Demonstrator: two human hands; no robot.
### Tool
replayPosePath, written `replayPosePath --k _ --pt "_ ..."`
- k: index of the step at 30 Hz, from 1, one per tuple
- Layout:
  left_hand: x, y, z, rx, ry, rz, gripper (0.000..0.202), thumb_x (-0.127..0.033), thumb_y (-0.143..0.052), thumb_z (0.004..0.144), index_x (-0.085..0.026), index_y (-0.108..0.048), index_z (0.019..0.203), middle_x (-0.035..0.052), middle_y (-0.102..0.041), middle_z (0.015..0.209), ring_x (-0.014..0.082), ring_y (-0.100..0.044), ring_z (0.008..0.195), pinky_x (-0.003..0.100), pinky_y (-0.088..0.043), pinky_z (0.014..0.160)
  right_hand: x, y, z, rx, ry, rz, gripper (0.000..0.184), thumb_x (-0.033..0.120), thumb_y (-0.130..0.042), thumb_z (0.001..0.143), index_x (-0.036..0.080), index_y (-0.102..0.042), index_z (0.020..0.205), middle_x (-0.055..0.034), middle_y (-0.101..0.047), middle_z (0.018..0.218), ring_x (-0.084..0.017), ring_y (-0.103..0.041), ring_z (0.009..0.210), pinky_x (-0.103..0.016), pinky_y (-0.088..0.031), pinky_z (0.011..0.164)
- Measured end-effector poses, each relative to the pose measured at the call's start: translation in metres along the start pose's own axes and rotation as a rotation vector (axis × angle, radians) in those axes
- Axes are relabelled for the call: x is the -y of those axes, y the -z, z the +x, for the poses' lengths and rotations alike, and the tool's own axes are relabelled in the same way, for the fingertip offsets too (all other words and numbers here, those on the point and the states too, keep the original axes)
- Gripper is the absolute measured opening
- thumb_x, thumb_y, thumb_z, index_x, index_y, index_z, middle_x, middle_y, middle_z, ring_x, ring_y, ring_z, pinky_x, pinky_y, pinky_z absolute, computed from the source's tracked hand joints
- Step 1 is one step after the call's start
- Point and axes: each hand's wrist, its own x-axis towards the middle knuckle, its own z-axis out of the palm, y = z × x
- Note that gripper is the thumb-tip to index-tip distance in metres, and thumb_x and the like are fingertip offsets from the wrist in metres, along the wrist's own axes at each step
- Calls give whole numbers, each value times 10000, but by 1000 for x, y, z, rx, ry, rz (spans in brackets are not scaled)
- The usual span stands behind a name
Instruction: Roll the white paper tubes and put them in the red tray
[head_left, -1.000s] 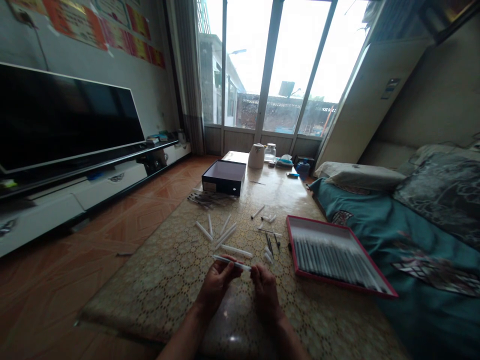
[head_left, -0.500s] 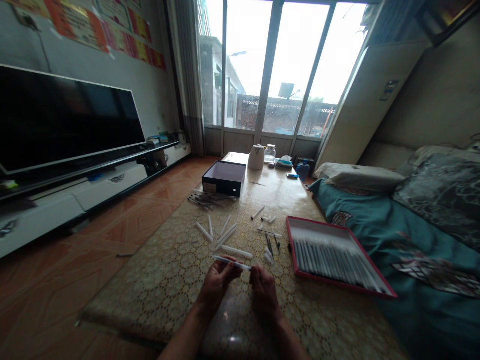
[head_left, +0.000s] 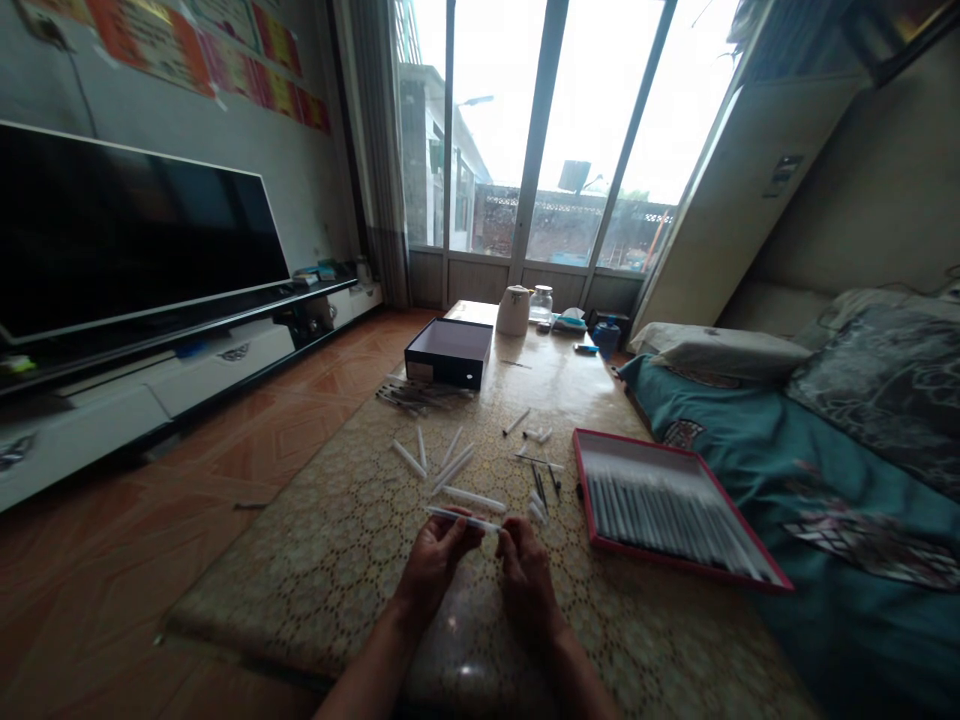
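Observation:
My left hand (head_left: 436, 556) pinches a white pen (head_left: 459, 517) near its middle and holds it level above the low table (head_left: 337, 560). At the pen's right end, my right hand (head_left: 523, 560) has its fingers closed on the tip. Loose white pen barrels (head_left: 450, 468) lie scattered just beyond my hands, with small caps and dark refills (head_left: 541, 488) to their right. A red-rimmed tray (head_left: 660, 505) full of finished pens lies to the right of my hands.
A dark open box (head_left: 450, 352) and a bundle of dark refills (head_left: 416, 397) sit further back on the table, with a white kettle (head_left: 514, 311) and jar at the far end. A teal-covered sofa (head_left: 840, 520) borders the right; a TV (head_left: 127, 240) stands left.
My hands and the pen have shifted slightly up and away; the right hand has closed in a little along the pen's end.

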Motion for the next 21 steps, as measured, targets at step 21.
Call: replayPosePath --k 21 --pt "0 1 0 17 -2 -2 222 -235 -741 655 -141 -616 813 61 -707 774 173 -664 716 295 -501 719 2 2 -1 45 -49 -17 302 369 -333 922 213 -493 719 28 -503 608 -130 -486 564 -229 -340 560"
